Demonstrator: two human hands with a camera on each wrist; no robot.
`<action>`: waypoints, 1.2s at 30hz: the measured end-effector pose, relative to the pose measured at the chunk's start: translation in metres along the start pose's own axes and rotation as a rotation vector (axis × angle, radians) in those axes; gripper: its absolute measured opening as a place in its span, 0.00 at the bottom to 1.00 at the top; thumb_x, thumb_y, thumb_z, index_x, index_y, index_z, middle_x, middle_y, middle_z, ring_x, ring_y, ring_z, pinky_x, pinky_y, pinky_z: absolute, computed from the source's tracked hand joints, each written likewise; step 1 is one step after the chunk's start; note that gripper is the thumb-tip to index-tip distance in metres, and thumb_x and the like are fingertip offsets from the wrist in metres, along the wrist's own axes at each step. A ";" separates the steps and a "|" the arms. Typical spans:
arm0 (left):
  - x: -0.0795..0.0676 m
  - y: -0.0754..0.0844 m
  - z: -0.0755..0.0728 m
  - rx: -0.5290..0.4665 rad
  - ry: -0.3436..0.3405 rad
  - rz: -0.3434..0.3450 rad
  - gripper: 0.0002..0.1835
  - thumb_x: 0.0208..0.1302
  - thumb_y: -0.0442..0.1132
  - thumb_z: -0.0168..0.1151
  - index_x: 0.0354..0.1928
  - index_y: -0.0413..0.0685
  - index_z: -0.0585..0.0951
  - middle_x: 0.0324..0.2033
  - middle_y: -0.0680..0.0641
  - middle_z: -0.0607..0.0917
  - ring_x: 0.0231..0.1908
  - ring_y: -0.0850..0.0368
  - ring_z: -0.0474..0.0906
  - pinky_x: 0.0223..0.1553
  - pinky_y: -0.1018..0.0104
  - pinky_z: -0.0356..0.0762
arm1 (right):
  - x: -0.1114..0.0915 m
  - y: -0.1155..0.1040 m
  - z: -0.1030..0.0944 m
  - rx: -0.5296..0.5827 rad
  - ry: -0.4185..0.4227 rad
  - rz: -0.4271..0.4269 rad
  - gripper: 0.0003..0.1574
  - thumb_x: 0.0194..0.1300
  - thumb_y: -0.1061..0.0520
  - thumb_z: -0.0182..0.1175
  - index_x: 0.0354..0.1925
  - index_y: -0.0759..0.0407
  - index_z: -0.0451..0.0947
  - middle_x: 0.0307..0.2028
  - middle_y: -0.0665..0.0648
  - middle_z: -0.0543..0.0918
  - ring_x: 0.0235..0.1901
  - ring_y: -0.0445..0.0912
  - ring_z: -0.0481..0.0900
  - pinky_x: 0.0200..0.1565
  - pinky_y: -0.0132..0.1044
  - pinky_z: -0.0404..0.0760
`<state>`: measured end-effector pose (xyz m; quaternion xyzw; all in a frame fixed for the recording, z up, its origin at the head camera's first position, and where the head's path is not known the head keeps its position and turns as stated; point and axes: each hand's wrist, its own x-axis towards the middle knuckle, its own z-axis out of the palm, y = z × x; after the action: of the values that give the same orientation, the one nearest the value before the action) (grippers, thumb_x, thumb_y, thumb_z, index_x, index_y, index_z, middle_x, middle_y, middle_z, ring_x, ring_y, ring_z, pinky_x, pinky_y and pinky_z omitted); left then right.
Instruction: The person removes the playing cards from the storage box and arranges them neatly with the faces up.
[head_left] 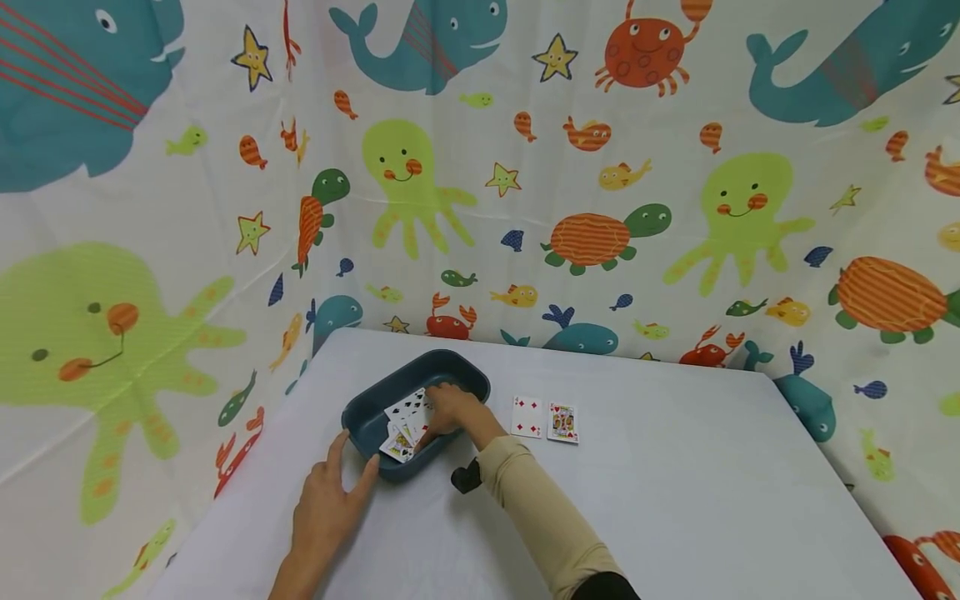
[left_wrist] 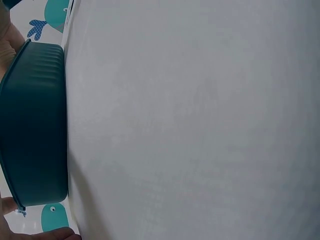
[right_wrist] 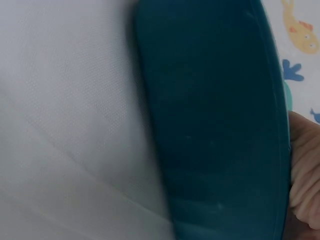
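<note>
A dark teal plastic tub (head_left: 360, 408) with rounded corners stands on the table, several playing cards (head_left: 400, 447) lying fanned and overlapping inside it. My right hand (head_left: 453, 410) reaches over the near right rim into the tub, thumb and fingers bent down over the cards. Whether it pinches one, I cannot tell. At the near left corner, my left hand (head_left: 326, 504) has its fingers spread, with fingertips right at the tub's rim. To the right of the tub lie a diamond card (head_left: 527, 417) and a red face card (head_left: 563, 422), both face up.
A white cloth covers the table (head_left: 675, 483). Around its back and sides hangs a curtain (head_left: 465, 208) printed with sea animals. A small black object (head_left: 467, 477) shows by the right sleeve cuff, close to the tub's near side.
</note>
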<state>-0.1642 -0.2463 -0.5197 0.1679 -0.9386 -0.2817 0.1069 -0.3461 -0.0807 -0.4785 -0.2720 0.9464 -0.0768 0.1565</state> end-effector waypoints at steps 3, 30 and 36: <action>-0.001 0.002 0.000 -0.004 -0.002 0.002 0.46 0.70 0.70 0.53 0.77 0.47 0.59 0.48 0.25 0.78 0.40 0.37 0.79 0.35 0.39 0.79 | 0.000 -0.001 0.001 -0.020 0.010 -0.004 0.62 0.44 0.32 0.81 0.71 0.51 0.69 0.67 0.55 0.72 0.68 0.51 0.69 0.64 0.52 0.73; -0.016 0.006 -0.002 0.002 -0.020 -0.047 0.46 0.70 0.70 0.53 0.78 0.49 0.58 0.50 0.24 0.77 0.44 0.35 0.79 0.40 0.36 0.78 | -0.018 -0.013 0.012 -0.078 0.081 0.028 0.65 0.48 0.22 0.72 0.73 0.56 0.67 0.68 0.57 0.73 0.66 0.50 0.73 0.60 0.47 0.77; -0.018 0.008 -0.001 0.012 -0.016 -0.052 0.46 0.70 0.70 0.53 0.78 0.49 0.57 0.51 0.24 0.77 0.44 0.34 0.79 0.42 0.34 0.78 | -0.019 -0.017 0.013 -0.098 0.088 0.051 0.64 0.49 0.24 0.74 0.73 0.56 0.67 0.68 0.57 0.73 0.66 0.50 0.73 0.61 0.47 0.77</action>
<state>-0.1493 -0.2339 -0.5163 0.1907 -0.9365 -0.2799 0.0910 -0.3183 -0.0852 -0.4821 -0.2515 0.9616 -0.0384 0.1029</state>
